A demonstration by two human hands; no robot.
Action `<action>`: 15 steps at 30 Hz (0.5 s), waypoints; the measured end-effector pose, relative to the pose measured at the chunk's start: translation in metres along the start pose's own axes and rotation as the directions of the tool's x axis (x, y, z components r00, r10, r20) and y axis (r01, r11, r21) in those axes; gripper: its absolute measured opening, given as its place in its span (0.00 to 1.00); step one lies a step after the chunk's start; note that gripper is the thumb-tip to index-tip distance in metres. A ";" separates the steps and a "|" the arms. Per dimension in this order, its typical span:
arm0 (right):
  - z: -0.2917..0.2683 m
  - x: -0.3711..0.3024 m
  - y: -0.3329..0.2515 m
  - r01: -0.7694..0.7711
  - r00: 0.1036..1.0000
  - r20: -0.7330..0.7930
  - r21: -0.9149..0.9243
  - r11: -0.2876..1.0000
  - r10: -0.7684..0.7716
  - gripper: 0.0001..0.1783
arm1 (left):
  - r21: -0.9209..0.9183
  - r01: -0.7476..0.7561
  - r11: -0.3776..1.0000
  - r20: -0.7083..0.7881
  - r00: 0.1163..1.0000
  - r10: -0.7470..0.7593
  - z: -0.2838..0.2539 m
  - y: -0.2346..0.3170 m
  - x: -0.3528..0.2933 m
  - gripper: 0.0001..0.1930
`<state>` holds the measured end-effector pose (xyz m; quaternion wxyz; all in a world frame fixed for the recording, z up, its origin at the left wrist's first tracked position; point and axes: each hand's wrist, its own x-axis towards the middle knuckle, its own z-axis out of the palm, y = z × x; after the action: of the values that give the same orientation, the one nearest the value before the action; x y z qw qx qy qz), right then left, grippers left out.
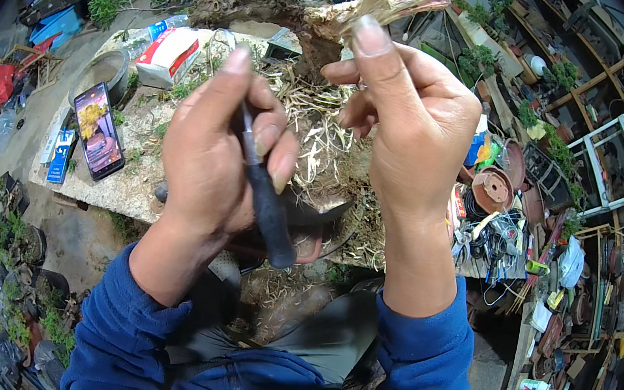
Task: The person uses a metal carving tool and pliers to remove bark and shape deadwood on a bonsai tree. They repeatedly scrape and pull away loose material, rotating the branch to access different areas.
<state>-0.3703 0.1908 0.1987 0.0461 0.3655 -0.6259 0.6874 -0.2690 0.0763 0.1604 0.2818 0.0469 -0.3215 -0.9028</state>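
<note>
Grey-white and rough, a worktable [140, 199] spreads across the middle of the view I have through the head camera. Beyond the hands, a gnarled tree [262, 11] runs along the top, its brown limbs joining bare, pale wood near the centre, with green foliage towards the left. Blue sleeves [420, 362] come up from the bottom edge.

I see the right hand [412, 105] raised before the tree, thumb upward and fingers bent. Its thumb overlaps the pale wood; I cannot tell whether it touches or grips anything. Left of it, the left hand [212, 141] is closed around a dark-handled tool [270, 209], with the handle slanting down towards the wearer and a metal shank between the fingers.

At the left of the table sits a round basin [98, 73], near a red-and-white packet [168, 55]. A phone [100, 129] with a lit screen lies nearer the left hand, just beside a small blue-and-white box [60, 156]. Right of the right wrist is a reddish-brown pot [492, 188]. Smallest are the pale shavings [318, 152], strewn between the hands.
</note>
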 end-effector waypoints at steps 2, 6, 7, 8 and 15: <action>0.008 -0.001 0.006 0.038 0.999 -0.027 0.028 0.999 -0.037 0.13 | 0.107 -0.071 0.992 0.071 0.995 0.064 0.007 -0.003 0.003 0.16; 0.018 -0.006 0.022 0.245 0.961 -0.102 -0.111 0.963 -0.256 0.08 | 0.178 -0.127 0.976 0.061 0.991 0.118 0.021 -0.011 0.012 0.11; 0.019 -0.008 0.025 0.270 0.953 -0.129 -0.058 0.961 -0.275 0.07 | 0.187 -0.182 0.965 0.103 0.981 0.165 0.024 -0.013 0.016 0.11; 0.018 -0.008 0.028 0.315 0.932 -0.131 -0.162 0.935 -0.337 0.07 | 0.238 -0.150 0.960 0.047 0.989 0.143 0.026 -0.015 0.019 0.11; 0.015 -0.009 0.039 0.486 0.830 -0.058 -0.414 0.770 -0.555 0.02 | 0.324 -0.178 0.929 0.019 0.983 0.182 0.026 -0.018 0.021 0.11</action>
<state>-0.3773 0.1724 0.1608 0.3608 0.4462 -0.6142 0.5417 -0.3019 0.0903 0.1719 0.3535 0.0681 -0.4670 -0.8076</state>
